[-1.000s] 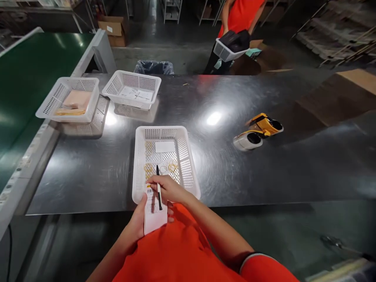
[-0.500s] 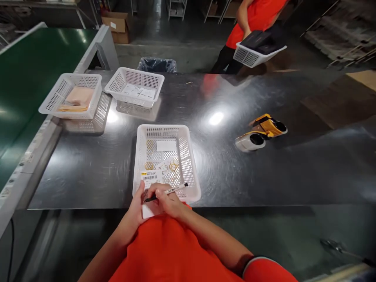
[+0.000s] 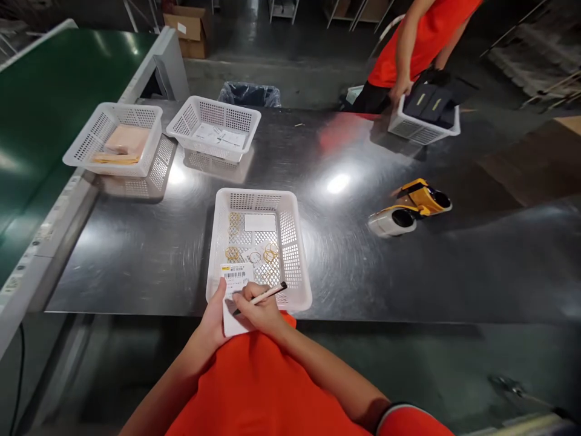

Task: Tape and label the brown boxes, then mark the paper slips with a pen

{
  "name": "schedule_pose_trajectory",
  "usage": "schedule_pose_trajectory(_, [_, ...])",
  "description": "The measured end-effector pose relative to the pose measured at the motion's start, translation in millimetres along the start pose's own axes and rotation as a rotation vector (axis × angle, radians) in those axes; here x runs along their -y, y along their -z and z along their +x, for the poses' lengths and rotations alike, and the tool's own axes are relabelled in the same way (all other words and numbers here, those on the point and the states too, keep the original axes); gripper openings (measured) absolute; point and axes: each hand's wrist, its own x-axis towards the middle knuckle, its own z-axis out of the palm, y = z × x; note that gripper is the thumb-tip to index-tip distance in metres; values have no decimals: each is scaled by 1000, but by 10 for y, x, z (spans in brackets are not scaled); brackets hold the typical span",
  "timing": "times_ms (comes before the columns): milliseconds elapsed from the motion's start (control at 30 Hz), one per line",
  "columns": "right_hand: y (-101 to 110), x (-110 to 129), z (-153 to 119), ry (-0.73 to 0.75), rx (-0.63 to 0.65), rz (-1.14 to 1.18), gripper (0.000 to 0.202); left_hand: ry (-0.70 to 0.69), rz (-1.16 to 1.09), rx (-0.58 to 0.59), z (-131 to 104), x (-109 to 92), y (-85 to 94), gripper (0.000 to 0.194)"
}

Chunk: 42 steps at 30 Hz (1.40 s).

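Note:
My left hand (image 3: 215, 312) grips a white card (image 3: 234, 324) along its left edge; a printed label (image 3: 236, 275) with a barcode and a yellow mark shows on its upper part. A light-bodied marker pen (image 3: 267, 294) with a dark end is held in the closed fingers of my right hand (image 3: 261, 312). Its tip points down at the card's lower half. Both hands are at the near end of a white perforated basket (image 3: 302, 284). Inside that basket lie several yellow rubber bands (image 3: 270, 253) and a blank white card (image 3: 259, 223).
A white basket with papers (image 3: 252, 124) and another with tan packets (image 3: 157, 118) stand back left, beside a green conveyor (image 3: 59, 91). Two tape dispensers (image 3: 411, 209) lie right on the metal table (image 3: 354, 260). Across it, a co-worker (image 3: 408, 48) holds a basket of dark items (image 3: 417, 130).
The pen has shifted slightly over the card, its angle changed. The co-worker has moved right and lowered the basket to the table's far edge. The view has shifted a little.

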Motion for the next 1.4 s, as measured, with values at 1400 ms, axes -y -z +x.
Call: schedule_pose_trajectory(1400, [-56,-115,77,45,-25,-54,37,-28,-8,-122,38,-27,25,55])
